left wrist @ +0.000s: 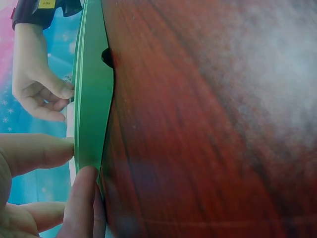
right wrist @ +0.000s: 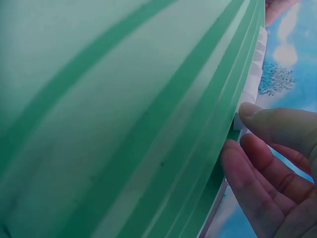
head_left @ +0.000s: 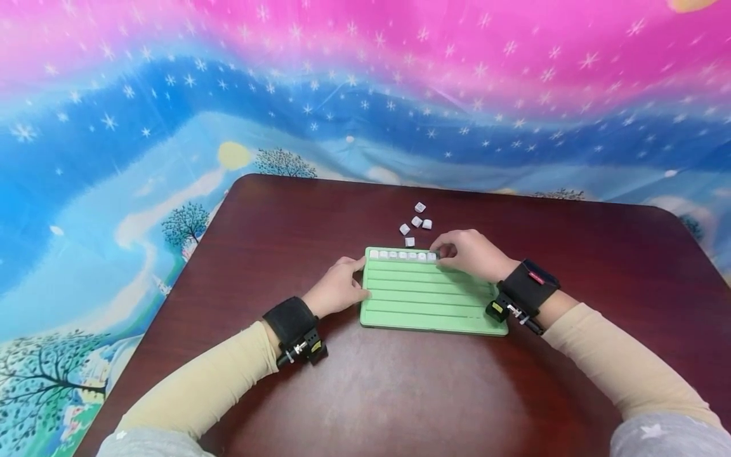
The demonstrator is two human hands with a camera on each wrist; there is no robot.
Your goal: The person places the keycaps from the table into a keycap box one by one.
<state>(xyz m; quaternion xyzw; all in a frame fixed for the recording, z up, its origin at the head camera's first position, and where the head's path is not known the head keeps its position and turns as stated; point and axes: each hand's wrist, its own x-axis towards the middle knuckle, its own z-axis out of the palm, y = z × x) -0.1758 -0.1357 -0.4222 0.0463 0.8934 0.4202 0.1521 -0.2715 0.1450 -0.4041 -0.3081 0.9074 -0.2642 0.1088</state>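
"Seven white cubes (head_left: 402, 255) line the far groove of the green tray (head_left: 428, 298). Any room around?"

"Tabletop (head_left: 400, 387) stretches wide on the near side; five loose cubes (head_left: 417, 221) lie just past the far edge."

"Grips?"

"Left hand (head_left: 337, 287): fingers spread, touching the left edge. Right hand (head_left: 471, 255): thumb at the row's end cube; pinched or not, I can't tell. It covers the far right corner. Cube markings are too small to read."
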